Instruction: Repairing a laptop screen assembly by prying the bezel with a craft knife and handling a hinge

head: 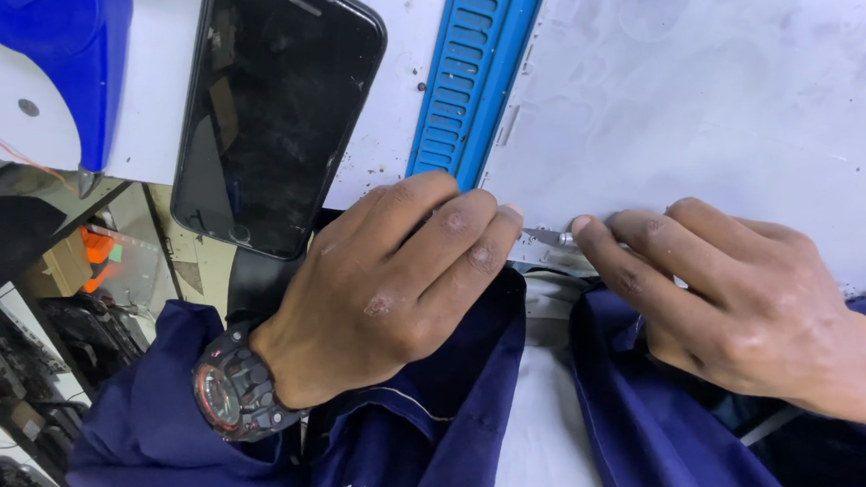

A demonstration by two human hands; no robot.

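While left hand [395,276] rests curled, empty, on scuffed white surface [725,105], right hand [747,304] pinches thin grey metal tool [551,236], black phone [275,113] near

The tabletop [724,85] is a pale grey-white, smudged with darker grey marks and dark specks. The phone [275,113] is glossy black, its dark screen dusted with fine grey scratches. The ribbed strip [473,71] is bright blue with a pattern of raised slats along its length. The small tool tip [551,236] is silvery grey. The wristwatch [233,386] is black with red accents. The sleeves [174,430] are dark navy blue.
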